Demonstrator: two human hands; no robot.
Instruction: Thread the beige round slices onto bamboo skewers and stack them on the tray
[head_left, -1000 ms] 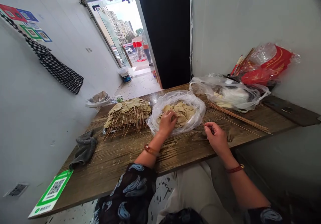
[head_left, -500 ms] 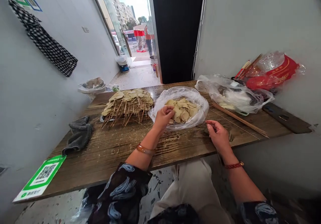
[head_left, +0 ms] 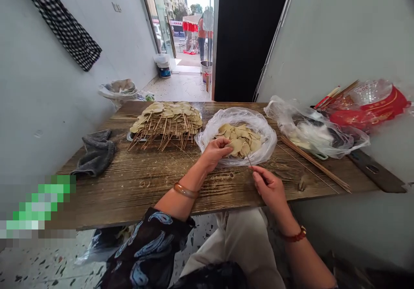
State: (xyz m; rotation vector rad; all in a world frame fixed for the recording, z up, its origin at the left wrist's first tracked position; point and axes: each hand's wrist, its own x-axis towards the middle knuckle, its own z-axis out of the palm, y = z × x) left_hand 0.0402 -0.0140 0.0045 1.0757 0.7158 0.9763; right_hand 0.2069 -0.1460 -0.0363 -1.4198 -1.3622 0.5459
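Note:
My left hand (head_left: 217, 153) pinches a thin, round, pale slice (head_left: 236, 146), which looks like potato, at the near side of an open clear plastic bag (head_left: 207, 129). More loose slices (head_left: 241, 132) lie heaped inside that bag. A thin wooden skewer (head_left: 248, 158) is held in the fingertips of my right hand (head_left: 268, 183), its tip pointing up toward the slice. Whether tip and slice touch, I cannot tell. To the left, a tall pile of skewered slices (head_left: 168, 118) rests on a tray (head_left: 130, 136), sticks toward me.
A bundle of bare skewers (head_left: 315, 164) and one single skewer lie right of the bag. Beyond them are a crumpled plastic bag (head_left: 352, 140), red packaging (head_left: 365, 114) and a dark flat object (head_left: 377, 170). A grey cloth (head_left: 95, 153) lies at the table's left. People stand outside the doorway.
My right hand has moved left, bringing the skewer close to the bag. The left hand now holds a slice in clear view, lifted from the heap. The camera view has shifted slightly.

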